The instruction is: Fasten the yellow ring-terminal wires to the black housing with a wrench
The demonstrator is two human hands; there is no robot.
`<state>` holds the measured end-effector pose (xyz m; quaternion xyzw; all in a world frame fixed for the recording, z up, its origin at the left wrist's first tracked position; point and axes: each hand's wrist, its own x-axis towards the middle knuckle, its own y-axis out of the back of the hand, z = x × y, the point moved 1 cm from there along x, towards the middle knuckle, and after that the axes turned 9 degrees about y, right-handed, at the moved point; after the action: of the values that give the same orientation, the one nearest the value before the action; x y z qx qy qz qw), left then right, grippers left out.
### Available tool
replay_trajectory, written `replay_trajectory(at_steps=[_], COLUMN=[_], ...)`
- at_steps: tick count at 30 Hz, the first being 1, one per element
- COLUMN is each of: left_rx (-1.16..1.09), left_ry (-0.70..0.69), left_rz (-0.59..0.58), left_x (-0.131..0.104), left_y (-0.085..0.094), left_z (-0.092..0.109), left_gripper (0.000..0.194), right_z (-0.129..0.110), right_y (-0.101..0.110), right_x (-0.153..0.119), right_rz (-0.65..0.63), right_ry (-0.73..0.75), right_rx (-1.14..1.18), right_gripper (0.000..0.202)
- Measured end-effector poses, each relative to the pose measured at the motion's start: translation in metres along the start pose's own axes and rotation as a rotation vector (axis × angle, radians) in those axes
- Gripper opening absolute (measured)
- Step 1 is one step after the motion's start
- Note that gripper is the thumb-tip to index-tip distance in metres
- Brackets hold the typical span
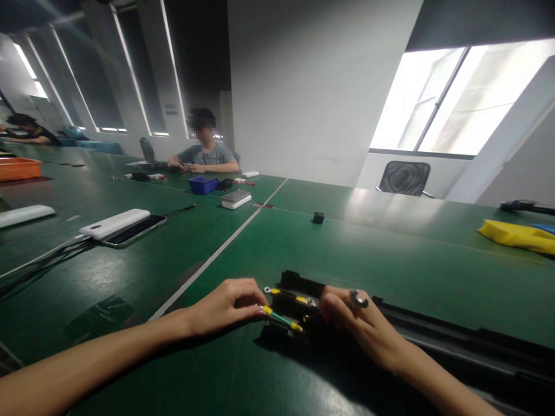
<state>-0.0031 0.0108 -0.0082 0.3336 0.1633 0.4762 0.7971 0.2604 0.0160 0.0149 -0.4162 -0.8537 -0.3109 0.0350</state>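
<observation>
My left hand point(240, 300) pinches one end of a short green wire point(282, 319) with yellow sleeves at both ends. That wire's other end reaches into a long black metal housing point(433, 329) lying on the green table. A second short lead with a ring terminal point(267, 290) and yellow sleeves juts out beyond the housing's left end. My right hand point(351, 318) is closed over the housing, around a wrench point(358, 299) whose silvery open jaw sticks up above the hand. Its lower end is hidden by the fingers and the dark interior.
Farther out on the table point(243, 248) sits a small black block point(318, 218). To the left lie a phone point(134, 231), a white power bank point(115, 224) and cables. A blue bin point(203, 184) stands near a seated person point(208, 156). Yellow material point(515, 236) lies right.
</observation>
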Motion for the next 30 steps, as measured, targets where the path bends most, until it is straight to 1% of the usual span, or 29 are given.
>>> replay_trajectory(at_steps=[8,16,18,21,25,30], left_rx=[-0.017,-0.03,-0.027,-0.02,-0.041,-0.056], left_ry=[0.01,0.014,0.018,-0.013,-0.023,-0.01], left_rz=[0.017,-0.02,-0.02,-0.026,-0.038,-0.048], left_x=[-0.001,-0.002,-0.002,-0.002,-0.002,-0.001], left_y=[0.0,-0.002,-0.003,-0.006,-0.007,-0.006], left_z=[0.001,-0.002,-0.004,-0.007,-0.009,-0.009], left_gripper=[0.009,0.009,0.01,0.011,0.013,0.014], right_z=[0.0,-0.003,-0.003,-0.002,-0.001,-0.003], right_y=[0.0,0.001,0.001,0.002,0.002,0.002], right_x=[0.0,-0.002,-0.003,-0.005,-0.005,-0.004], right_rz=[-0.004,-0.009,0.017,0.056,0.042,0.026], right_ry=[-0.025,0.059,0.076,0.063,0.036,0.072], right_rx=[-0.006,-0.042,-0.068,-0.111,-0.155,-0.161], right_gripper=[0.055,0.056,0.057,0.058,0.057,0.057])
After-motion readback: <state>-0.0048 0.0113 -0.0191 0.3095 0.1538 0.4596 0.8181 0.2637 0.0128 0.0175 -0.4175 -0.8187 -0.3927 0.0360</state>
